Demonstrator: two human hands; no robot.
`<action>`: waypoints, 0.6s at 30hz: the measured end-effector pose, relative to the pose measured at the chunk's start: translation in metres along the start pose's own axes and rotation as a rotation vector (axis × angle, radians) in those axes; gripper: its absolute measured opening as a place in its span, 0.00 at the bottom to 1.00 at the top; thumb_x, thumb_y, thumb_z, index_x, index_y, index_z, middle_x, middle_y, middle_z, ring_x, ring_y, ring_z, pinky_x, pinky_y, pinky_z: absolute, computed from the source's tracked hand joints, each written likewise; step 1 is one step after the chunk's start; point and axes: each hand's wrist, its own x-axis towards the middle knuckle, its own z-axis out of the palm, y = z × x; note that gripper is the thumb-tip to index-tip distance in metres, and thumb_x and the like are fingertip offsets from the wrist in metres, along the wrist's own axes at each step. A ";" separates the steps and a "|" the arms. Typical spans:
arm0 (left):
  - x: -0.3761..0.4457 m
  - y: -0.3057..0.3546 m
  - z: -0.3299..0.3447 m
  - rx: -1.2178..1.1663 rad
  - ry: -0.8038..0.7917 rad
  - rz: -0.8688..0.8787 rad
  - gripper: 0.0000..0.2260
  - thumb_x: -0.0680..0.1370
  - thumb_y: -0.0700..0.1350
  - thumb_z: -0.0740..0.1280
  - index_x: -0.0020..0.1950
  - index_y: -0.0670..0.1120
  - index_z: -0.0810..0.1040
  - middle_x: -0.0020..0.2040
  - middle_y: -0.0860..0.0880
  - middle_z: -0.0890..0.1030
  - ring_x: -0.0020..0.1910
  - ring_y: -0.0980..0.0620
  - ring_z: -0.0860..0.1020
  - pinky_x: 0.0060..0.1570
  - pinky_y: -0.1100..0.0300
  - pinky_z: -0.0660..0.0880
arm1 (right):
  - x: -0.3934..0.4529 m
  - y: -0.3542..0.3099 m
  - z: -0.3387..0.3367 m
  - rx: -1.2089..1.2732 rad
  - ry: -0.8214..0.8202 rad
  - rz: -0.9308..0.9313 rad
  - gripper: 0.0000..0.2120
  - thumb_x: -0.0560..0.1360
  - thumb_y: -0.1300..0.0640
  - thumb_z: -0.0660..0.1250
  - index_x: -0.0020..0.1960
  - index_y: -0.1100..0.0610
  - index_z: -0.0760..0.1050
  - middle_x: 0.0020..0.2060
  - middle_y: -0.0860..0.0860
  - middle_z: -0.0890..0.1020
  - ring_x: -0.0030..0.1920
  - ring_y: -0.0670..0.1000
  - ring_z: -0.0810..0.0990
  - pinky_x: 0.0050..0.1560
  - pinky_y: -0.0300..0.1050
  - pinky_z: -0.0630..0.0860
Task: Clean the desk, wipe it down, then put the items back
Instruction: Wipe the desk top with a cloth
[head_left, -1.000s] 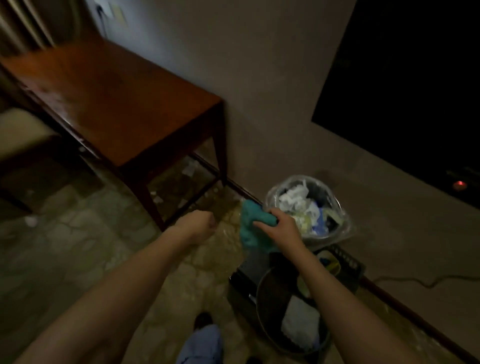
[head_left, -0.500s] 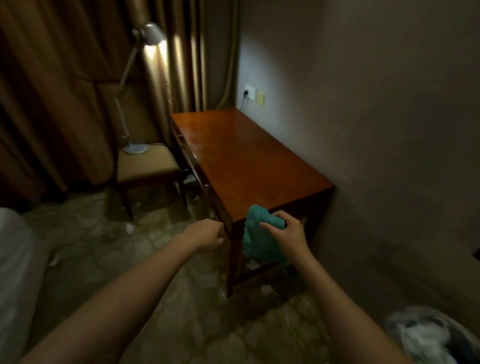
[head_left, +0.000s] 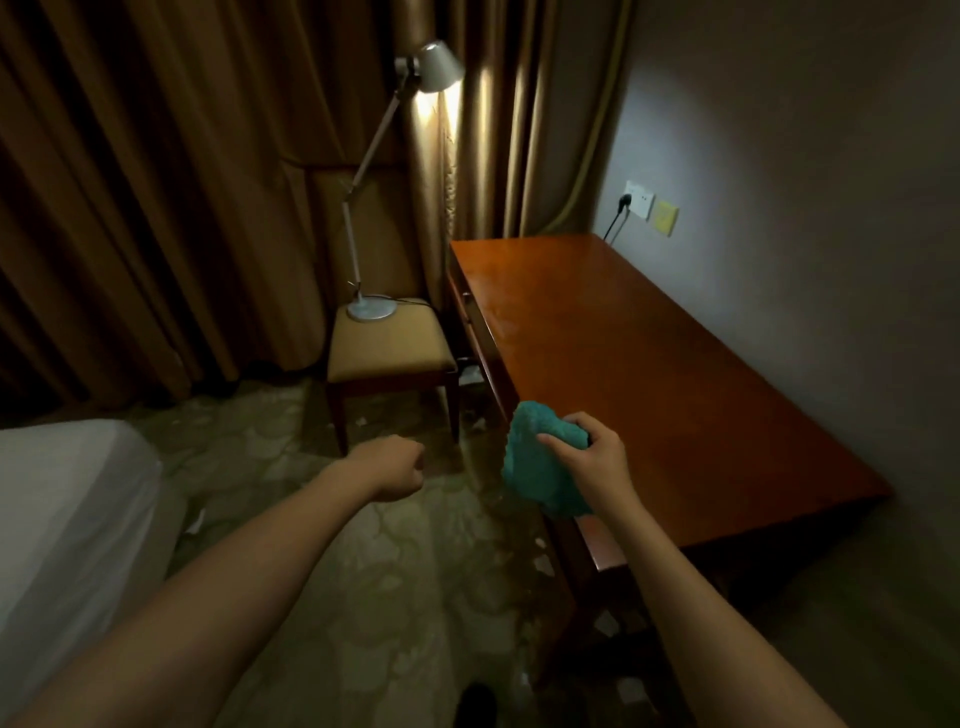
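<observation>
A reddish-brown wooden desk (head_left: 649, 374) stands along the right wall, its top bare. My right hand (head_left: 592, 460) grips a teal cloth (head_left: 535, 467) that hangs bunched over the desk's near left edge. My left hand (head_left: 392, 467) is held out over the floor to the left of the desk, fingers curled into a fist with nothing in it. A silver desk lamp (head_left: 371, 309), lit, rests on the seat of a chair (head_left: 387, 348) just left of the desk.
Brown curtains (head_left: 156, 182) cover the back. A white bed corner (head_left: 62, 504) is at the left. Paper scraps (head_left: 545, 564) lie on the patterned floor beside and under the desk. A wall socket with a plug (head_left: 636, 200) sits above the desk's far end.
The view has swung left from the trash bin to the desk, chair and lamp. My right hand still holds the teal cloth, now at the desk's near left edge.
</observation>
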 end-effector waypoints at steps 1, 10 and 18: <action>0.026 -0.009 -0.011 -0.005 0.004 -0.008 0.14 0.79 0.49 0.60 0.62 0.47 0.74 0.60 0.46 0.77 0.57 0.46 0.76 0.52 0.55 0.73 | 0.028 0.003 0.006 -0.002 -0.004 -0.002 0.04 0.74 0.57 0.69 0.45 0.51 0.75 0.46 0.45 0.78 0.46 0.42 0.77 0.36 0.34 0.73; 0.191 -0.053 -0.105 -0.030 0.046 0.049 0.09 0.78 0.50 0.62 0.54 0.47 0.74 0.54 0.46 0.78 0.51 0.47 0.76 0.44 0.56 0.71 | 0.217 -0.017 0.036 -0.057 -0.057 0.010 0.05 0.75 0.57 0.69 0.44 0.48 0.74 0.46 0.45 0.77 0.46 0.44 0.77 0.39 0.35 0.72; 0.338 -0.111 -0.158 -0.144 0.010 0.070 0.12 0.79 0.47 0.62 0.61 0.46 0.74 0.57 0.45 0.77 0.54 0.47 0.76 0.54 0.53 0.74 | 0.366 -0.010 0.074 -0.167 -0.039 0.014 0.06 0.74 0.56 0.69 0.43 0.47 0.74 0.44 0.44 0.77 0.45 0.43 0.77 0.38 0.32 0.69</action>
